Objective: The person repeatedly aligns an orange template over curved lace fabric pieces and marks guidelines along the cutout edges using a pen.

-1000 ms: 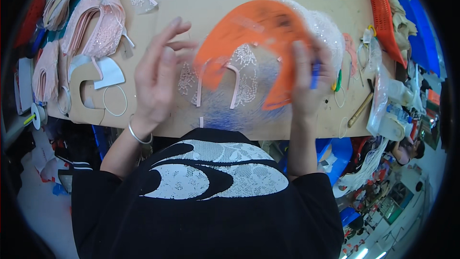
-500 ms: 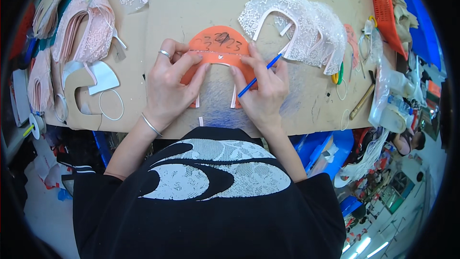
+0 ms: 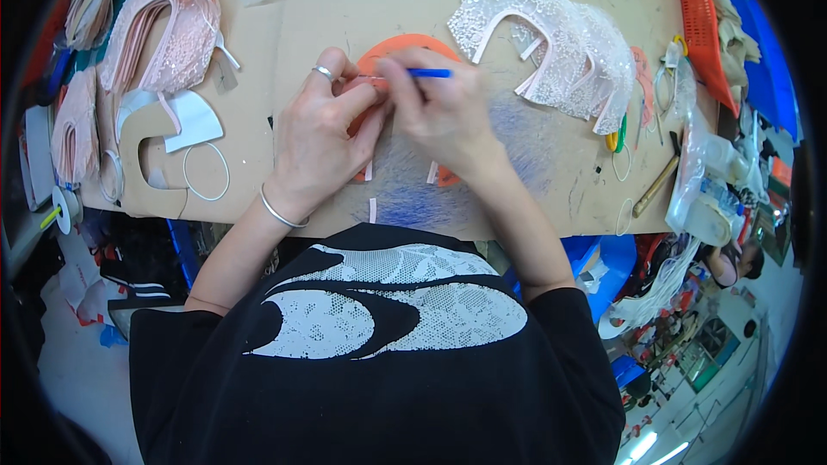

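From where I stand, the person in the black shirt [image 3: 370,405] leans over the table [image 3: 646,0] with both hands close together on an arched orange sheet [image 3: 409,41]. The sheet lies on the table right in front of them, its curved top pointing away and its two ends showing below the hands, each with the tip of a pale strip along its inner edge. The left hand [image 3: 329,120], with a ring and a bangle [image 3: 280,211] at the wrist, has its fingers bent and gathered on the sheet's left part; I cannot tell whether it pinches the sheet or only presses on it. The right hand [image 3: 441,108] is a little blurred and curled around a blue pen [image 3: 429,72], which lies sideways across it; its fingertips meet those of the left hand over the sheet, so what they touch there is hidden.

Below the hands a short white strip [image 3: 373,209] lies among blue scribbles on the table. To the right sit overlapping white beaded pieces [image 3: 551,47], also arched. Over on the left are stacks of pink lacy pieces [image 3: 168,30], a cut cardboard shape [image 3: 153,198] and a thin white loop [image 3: 206,171]. At the far right stands a red basket [image 3: 706,34].
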### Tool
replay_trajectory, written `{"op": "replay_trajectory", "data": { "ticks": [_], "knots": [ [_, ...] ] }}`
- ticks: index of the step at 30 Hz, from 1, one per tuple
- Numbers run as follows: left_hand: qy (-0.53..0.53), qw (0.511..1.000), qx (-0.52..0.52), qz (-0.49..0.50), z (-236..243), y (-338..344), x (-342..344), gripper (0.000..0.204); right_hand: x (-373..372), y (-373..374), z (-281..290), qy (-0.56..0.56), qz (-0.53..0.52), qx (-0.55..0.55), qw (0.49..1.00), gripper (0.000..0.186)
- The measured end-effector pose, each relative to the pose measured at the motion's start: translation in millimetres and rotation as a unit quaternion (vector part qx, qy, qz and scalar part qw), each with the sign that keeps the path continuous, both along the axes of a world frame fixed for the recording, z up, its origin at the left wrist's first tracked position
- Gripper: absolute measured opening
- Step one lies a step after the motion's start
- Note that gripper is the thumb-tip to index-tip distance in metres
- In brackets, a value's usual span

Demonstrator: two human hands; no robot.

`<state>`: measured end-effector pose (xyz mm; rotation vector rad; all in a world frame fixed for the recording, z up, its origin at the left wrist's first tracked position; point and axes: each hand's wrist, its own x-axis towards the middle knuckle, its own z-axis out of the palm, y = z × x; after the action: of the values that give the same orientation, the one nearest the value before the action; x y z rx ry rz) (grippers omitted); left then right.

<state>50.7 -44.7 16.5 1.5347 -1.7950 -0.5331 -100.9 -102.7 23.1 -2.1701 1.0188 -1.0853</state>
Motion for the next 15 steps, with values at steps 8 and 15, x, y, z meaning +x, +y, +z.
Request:
{"op": "replay_trajectory", "data": {
  "ticks": [8,15],
  "knots": [
    [0.009,1.000,0.020,-0.001,1.1,-0.2,3.2,0.007,-39.1,0.8,14.3,-0.009,-0.011,0.074,0.997,0.004],
    [-0.019,1.000,-0.018,0.006,-3.0,-1.5,2.9,0.003,-48.5,5.2,-3.6,0.015,-0.039,0.069,0.997,0.007]
  ]
}}
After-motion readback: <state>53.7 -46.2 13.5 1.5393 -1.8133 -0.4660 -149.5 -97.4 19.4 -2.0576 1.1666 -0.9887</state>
